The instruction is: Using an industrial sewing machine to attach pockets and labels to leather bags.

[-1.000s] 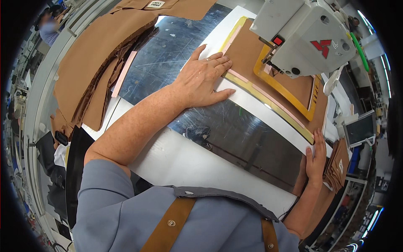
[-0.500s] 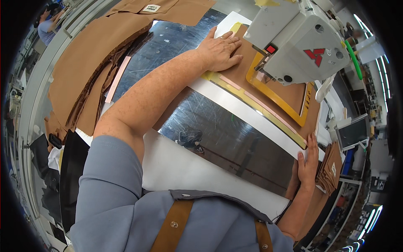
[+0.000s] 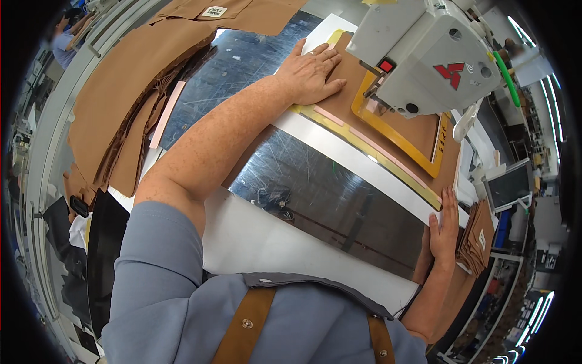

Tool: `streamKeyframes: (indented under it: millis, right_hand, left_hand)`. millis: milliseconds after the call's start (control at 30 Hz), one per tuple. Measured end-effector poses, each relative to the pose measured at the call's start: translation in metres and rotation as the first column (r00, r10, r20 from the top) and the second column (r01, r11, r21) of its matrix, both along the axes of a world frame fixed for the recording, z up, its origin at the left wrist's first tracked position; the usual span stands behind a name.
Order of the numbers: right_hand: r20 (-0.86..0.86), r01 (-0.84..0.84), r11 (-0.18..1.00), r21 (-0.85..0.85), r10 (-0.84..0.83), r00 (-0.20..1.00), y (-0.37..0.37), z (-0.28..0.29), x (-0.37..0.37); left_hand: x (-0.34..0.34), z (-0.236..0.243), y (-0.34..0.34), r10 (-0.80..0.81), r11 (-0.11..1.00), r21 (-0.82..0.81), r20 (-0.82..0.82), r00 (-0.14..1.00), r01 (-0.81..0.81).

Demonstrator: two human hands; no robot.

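Note:
My left hand lies flat on a brown leather panel, fingers spread and pointing to the upper right. My right hand rests with outstretched fingers against the right end of a white board under the panel. Yellow and pink strips run along the panel's near edge between my hands. A yellow frame lies on the leather, beneath the head of a sewing machine. The needle area is partly hidden by the machine head.
Large brown leather pieces are piled at the left on the shiny metal table. A stack of brown pieces stands by my right hand. A small screen is beyond it. Another person works at far left.
Both hands keep their places on the leather and board. The view has shifted very slightly; nothing was taken hold of or let go.

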State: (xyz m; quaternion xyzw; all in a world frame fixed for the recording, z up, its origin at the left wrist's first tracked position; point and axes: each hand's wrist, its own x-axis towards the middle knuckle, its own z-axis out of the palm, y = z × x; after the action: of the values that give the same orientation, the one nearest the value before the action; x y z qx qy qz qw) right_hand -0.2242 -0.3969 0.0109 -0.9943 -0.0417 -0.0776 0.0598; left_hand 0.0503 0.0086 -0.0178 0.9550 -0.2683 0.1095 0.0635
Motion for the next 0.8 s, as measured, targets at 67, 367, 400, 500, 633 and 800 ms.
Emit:
streamKeyframes:
  millis: [67, 367, 400, 500, 633, 800]
  right_hand:
    - [0.006, -0.012, 1.0, -0.008, 0.012, 1.0, -0.001, 0.0, -0.001]
    - [-0.02, 0.017, 1.0, -0.015, -0.017, 1.0, -0.003, -0.001, 0.0]
    - [-0.015, 0.011, 1.0, -0.007, -0.011, 1.0, -0.003, -0.001, 0.0]
    - [-0.021, 0.035, 0.999, -0.012, -0.035, 0.999, -0.005, -0.002, -0.001]
    - [-0.013, 0.033, 0.999, -0.003, -0.033, 0.999, -0.006, -0.002, -0.002]
    - [0.004, 0.034, 0.999, 0.001, -0.034, 0.999, -0.004, -0.003, -0.003]
  left_hand:
    - [0.0, -0.001, 0.0, -0.001, 1.0, 0.013, 0.007, 1.0, 0.001]
    - [0.001, -0.005, 0.003, 0.013, 0.996, 0.086, 0.094, 0.995, -0.021]
    - [0.001, -0.005, 0.003, 0.016, 0.995, 0.093, 0.129, 0.992, -0.028]
    - [-0.001, -0.005, 0.002, 0.024, 0.994, 0.104, 0.12, 0.992, -0.037]
    - [-0.002, 0.002, 0.0, 0.035, 0.991, 0.124, 0.076, 0.997, -0.044]
    - [-0.003, 0.008, 0.0, 0.072, 0.984, 0.163, -0.004, 0.997, -0.07]
